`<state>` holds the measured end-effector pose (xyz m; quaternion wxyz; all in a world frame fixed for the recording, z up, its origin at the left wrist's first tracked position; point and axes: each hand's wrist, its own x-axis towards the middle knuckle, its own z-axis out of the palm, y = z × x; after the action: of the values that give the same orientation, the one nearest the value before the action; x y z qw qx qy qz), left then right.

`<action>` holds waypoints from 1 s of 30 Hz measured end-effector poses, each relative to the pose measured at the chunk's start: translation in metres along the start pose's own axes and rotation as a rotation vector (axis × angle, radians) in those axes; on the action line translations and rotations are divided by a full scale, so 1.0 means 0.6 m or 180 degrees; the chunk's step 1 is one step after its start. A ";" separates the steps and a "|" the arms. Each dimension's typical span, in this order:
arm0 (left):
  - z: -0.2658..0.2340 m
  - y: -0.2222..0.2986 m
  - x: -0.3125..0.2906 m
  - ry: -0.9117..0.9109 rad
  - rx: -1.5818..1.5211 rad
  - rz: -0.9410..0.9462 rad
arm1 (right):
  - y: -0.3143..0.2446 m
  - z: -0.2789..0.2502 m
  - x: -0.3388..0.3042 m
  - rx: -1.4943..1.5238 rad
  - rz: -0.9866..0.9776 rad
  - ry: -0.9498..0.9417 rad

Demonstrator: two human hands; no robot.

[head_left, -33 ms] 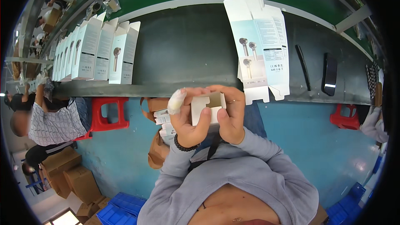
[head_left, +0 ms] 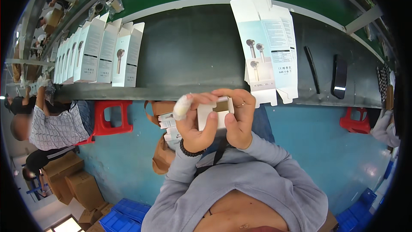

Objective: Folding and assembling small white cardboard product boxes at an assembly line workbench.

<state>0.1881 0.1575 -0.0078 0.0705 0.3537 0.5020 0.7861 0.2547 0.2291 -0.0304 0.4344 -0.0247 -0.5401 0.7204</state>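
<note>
A small white carton (head_left: 220, 121) is held between my two hands just in front of the bench edge, its open end showing a hollow inside. My left hand (head_left: 196, 129) is closed round the carton's left side, thumb on the near face. White wrapping covers one of its fingers. On the other side my right hand (head_left: 241, 122) grips the carton, its thumb on the near face and fingers curled behind. Just beyond my right hand lies a stack of flat printed earphone cartons (head_left: 262, 56) with white flaps.
Folded-up earphone boxes (head_left: 125, 58) stand in a row at the bench's left. A black pen (head_left: 312, 69) and a dark phone (head_left: 339, 76) lie on the right. Beside my left forearm is a brown carton (head_left: 162, 157) with boxes inside. Red stools (head_left: 112, 118) and another person flank the bench.
My fingers and the carton have shifted very slightly, with the right fingertips a little farther to the right. Both hands keep their hold.
</note>
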 end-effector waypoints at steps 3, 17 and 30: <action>-0.022 0.005 0.013 -0.1377 0.1001 0.0763 | 0.010 -0.002 -0.005 0.0366 -0.0253 0.0098; -0.025 0.016 0.011 -0.1160 0.1828 0.1446 | -0.036 -0.017 0.020 0.0417 0.1598 -0.0485; -0.034 0.059 0.040 -0.0953 0.1736 0.1218 | 0.005 -0.012 0.005 0.0193 0.0772 -0.1186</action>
<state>0.1662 0.1364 0.0283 -0.1020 0.5581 0.6020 0.5618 0.2546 0.2365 -0.0343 0.2379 0.0571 -0.5822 0.7754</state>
